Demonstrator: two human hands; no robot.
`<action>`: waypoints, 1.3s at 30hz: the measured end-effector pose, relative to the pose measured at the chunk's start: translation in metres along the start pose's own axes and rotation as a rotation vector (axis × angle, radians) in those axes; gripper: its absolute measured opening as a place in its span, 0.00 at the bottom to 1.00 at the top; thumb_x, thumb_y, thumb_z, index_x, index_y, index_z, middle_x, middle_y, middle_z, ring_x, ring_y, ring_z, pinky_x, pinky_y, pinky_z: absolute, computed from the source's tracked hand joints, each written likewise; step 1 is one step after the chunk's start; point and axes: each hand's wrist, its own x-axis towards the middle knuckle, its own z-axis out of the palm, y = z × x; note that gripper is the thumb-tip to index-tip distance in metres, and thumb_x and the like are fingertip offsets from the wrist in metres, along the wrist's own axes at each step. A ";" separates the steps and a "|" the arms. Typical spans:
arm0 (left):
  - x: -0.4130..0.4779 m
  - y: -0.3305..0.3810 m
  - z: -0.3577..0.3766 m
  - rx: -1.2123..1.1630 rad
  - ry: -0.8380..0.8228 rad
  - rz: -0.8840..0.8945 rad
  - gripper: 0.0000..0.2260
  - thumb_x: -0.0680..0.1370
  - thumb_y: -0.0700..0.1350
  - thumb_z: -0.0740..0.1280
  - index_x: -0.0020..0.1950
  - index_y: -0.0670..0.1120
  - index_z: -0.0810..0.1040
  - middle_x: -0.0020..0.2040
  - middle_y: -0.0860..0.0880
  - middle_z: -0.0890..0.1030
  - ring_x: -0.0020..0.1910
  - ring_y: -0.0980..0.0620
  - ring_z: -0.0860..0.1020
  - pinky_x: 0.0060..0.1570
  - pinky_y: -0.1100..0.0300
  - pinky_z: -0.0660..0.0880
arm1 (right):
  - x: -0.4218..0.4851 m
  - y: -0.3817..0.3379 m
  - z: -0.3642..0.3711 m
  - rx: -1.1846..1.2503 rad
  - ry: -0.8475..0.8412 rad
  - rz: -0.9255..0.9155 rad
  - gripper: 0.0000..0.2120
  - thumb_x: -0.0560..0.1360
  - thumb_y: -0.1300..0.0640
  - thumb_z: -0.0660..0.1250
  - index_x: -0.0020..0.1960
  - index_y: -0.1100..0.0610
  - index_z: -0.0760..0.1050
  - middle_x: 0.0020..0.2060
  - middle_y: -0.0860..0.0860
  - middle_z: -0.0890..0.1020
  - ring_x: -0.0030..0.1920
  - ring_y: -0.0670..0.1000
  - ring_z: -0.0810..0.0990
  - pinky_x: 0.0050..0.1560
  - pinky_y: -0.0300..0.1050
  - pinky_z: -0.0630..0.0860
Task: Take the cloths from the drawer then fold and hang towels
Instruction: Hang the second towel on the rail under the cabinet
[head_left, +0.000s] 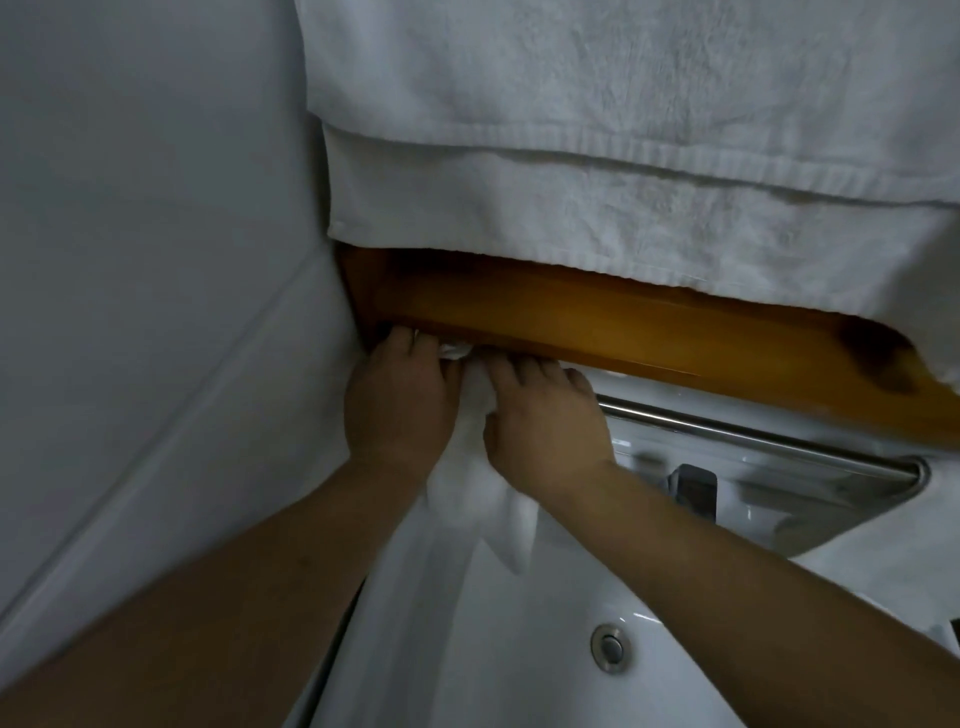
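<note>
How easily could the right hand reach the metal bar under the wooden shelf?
Probably yes: the right hand is close beside the metal bar, with nothing between them. Its fingers hold the cloth, so it may need to let go first.

Wooden shelf (571, 317); white towel (623, 130) draped over.

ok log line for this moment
step: hanging small towel | left hand: holds it | right hand: holds it | place: under wooden shelf, by chrome rail
</note>
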 end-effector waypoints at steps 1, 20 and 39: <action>-0.002 0.000 0.001 0.001 0.011 0.014 0.09 0.73 0.46 0.73 0.46 0.40 0.80 0.44 0.39 0.79 0.38 0.38 0.79 0.35 0.53 0.75 | 0.004 0.003 -0.002 0.000 -0.018 0.013 0.24 0.69 0.56 0.70 0.65 0.52 0.75 0.46 0.54 0.83 0.46 0.59 0.82 0.49 0.52 0.76; -0.008 0.015 0.001 0.106 -0.115 0.270 0.14 0.77 0.48 0.58 0.47 0.45 0.82 0.43 0.44 0.84 0.47 0.41 0.79 0.44 0.50 0.78 | 0.039 0.020 -0.010 0.019 -0.388 -0.054 0.13 0.82 0.47 0.56 0.42 0.51 0.70 0.38 0.50 0.76 0.44 0.52 0.74 0.60 0.49 0.75; -0.011 0.023 0.001 0.070 -0.486 0.346 0.27 0.73 0.45 0.54 0.70 0.37 0.71 0.63 0.37 0.77 0.64 0.39 0.74 0.70 0.44 0.67 | 0.048 0.028 0.006 0.074 -0.491 -0.117 0.06 0.82 0.51 0.60 0.48 0.50 0.73 0.44 0.49 0.77 0.53 0.53 0.77 0.65 0.49 0.72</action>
